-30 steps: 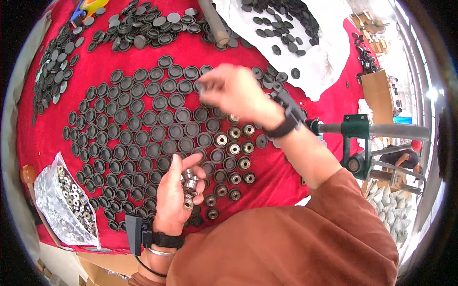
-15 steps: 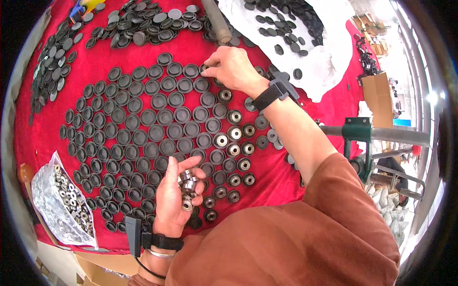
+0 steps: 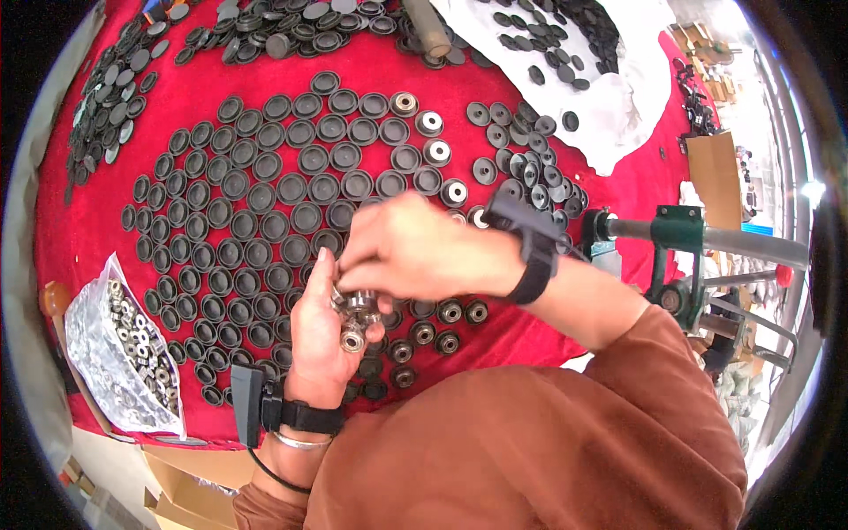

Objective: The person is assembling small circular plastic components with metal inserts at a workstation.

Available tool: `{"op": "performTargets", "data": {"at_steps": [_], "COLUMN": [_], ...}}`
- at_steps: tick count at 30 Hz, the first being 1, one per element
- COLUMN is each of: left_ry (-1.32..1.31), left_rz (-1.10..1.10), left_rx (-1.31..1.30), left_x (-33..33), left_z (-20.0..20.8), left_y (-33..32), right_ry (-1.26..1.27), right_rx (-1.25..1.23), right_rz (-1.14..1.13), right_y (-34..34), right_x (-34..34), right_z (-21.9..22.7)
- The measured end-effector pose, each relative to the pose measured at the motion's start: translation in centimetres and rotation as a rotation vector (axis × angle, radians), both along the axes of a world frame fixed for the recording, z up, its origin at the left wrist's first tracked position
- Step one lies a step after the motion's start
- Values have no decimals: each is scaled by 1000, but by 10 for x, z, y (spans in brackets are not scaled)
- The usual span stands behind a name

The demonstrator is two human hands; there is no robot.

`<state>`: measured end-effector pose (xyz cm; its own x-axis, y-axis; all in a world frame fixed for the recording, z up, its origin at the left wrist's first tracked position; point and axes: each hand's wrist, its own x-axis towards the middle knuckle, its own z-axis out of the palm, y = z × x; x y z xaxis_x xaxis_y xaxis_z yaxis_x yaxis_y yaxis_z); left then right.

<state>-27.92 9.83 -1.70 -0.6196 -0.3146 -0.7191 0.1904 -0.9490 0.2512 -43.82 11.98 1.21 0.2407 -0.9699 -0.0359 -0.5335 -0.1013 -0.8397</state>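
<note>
My left hand (image 3: 320, 344) is palm up and curled round several small shiny metal bearings (image 3: 352, 339). Over it, my right hand (image 3: 402, 252) bends its fingers down to the bearings in that palm; it is slightly blurred, and what its fingertips grip is hidden. Under and around both hands, round black cup-shaped caps (image 3: 290, 188) stand in rows with their hollow sides up. Along the right edge of these rows the caps have bearings in them, such as the seated bearing (image 3: 430, 124) at the upper right and a darker one (image 3: 423, 332) below my right wrist.
Red cloth (image 3: 79, 230) covers the table. A clear bag of bearings (image 3: 132, 353) lies at the left. Loose black caps (image 3: 322, 40) pile up at the back, discs with centre holes (image 3: 530, 168) to the right. A white sheet (image 3: 609, 132) and a green-clamped metal tool (image 3: 676, 230) stand beyond.
My right hand has come back from the far end of the cap rows to my left palm. A bearing now shows in the far right cap where it was. The view has shifted slightly.
</note>
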Motion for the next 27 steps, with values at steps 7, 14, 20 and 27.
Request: {"op": "performTargets", "data": {"at_steps": [7, 14, 20, 27], "left_ry": [-178, -51, -23, -31], "left_rz": [-227, -187, -209, -172], "left_rx": [-173, -174, -156, -123], "left_x": [6, 7, 7, 8], "left_z": [7, 15, 16, 13], "left_y": [15, 10, 17, 16], "right_ry": [-58, 78, 394, 397], "right_rx": [526, 286, -55, -81], "right_rz": [-62, -459, -568, -471], "right_y": [14, 17, -1, -7], "right_x": [7, -36, -67, -65], "right_z": [23, 7, -30, -37]}}
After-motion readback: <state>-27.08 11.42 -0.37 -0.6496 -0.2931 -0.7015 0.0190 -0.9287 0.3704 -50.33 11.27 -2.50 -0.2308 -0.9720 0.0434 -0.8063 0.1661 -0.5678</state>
